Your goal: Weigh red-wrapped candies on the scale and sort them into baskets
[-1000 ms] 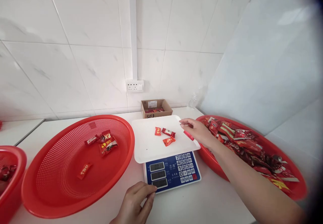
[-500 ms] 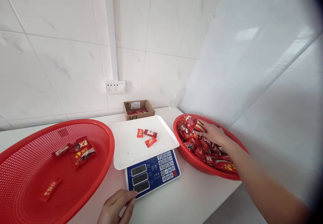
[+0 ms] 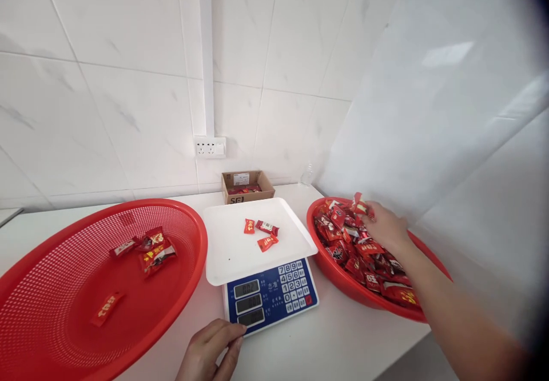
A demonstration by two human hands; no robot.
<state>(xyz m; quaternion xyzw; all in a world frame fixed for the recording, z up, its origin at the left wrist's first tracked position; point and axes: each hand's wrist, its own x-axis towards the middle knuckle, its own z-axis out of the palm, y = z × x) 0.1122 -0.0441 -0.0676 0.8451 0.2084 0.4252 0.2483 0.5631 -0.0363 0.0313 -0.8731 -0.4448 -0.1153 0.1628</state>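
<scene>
My right hand (image 3: 386,226) is over the red basket (image 3: 334,272) full of red candy packets on the right, its fingers pinched on one red packet (image 3: 359,203) lifted above the pile. My left hand (image 3: 210,349) rests on the counter with curled fingers touching the front left corner of the blue scale (image 3: 272,295). Nothing shows in that hand. The scale's white tray (image 3: 234,252) carries three red candies (image 3: 261,233).
A large red mesh basket (image 3: 51,318) on the left holds several red packets. A small cardboard box (image 3: 247,186) stands against the tiled wall under a socket (image 3: 210,147). A clear bottle (image 3: 306,174) stands in the corner. The counter edge runs close below the right basket.
My right hand left the scale tray, dipped into the right basket and now lifts one packet out of the pile. The left hand stayed by the scale.
</scene>
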